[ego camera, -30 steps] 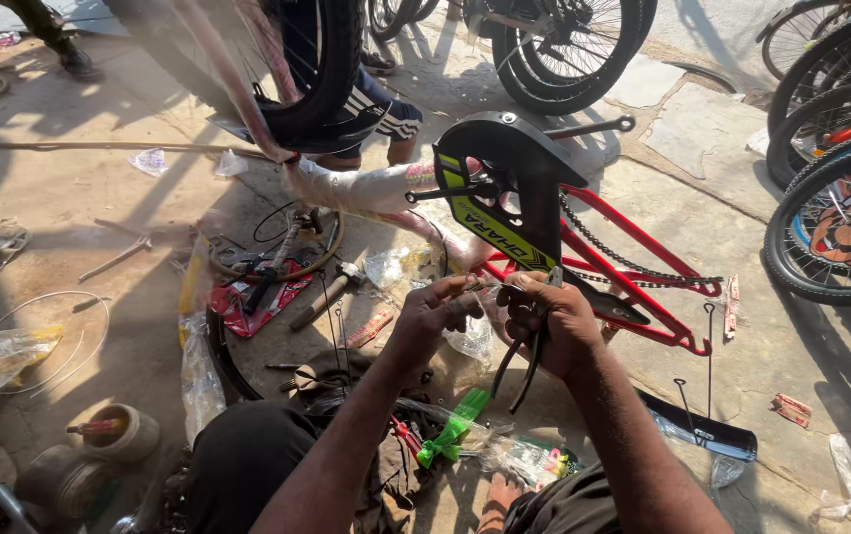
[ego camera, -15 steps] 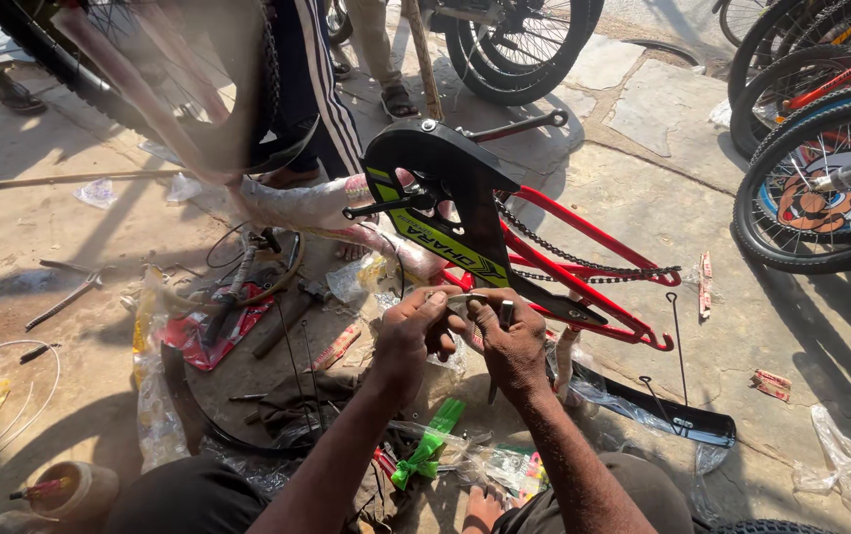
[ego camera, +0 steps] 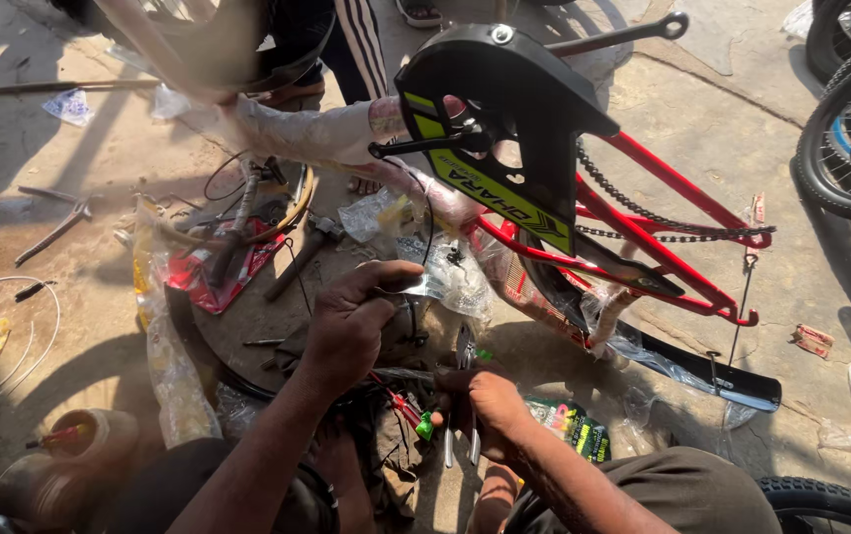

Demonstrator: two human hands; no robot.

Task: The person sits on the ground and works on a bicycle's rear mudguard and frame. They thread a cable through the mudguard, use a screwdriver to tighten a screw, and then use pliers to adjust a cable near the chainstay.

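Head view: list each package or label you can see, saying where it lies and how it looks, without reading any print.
Clear plastic bag: pinched in the left hand, crinkled, see-through.
Red packet: ground, left of the hands, flat, red and white.
Green packet: beside the right hand, dark with green patches.
Chain guard sticker: slanted yellow-green strip on black.

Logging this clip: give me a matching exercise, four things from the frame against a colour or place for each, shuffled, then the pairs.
Things:
1. chain guard
2. bike frame
3. left hand
4. right hand

Colour or place:
A. red tubes, partly in clear wrap
B. lower down, on a metal tool held upright
C. black with a yellow-green stripe
D. pinching a small clear plastic bag

Pairs: 1-C, 2-A, 3-D, 4-B
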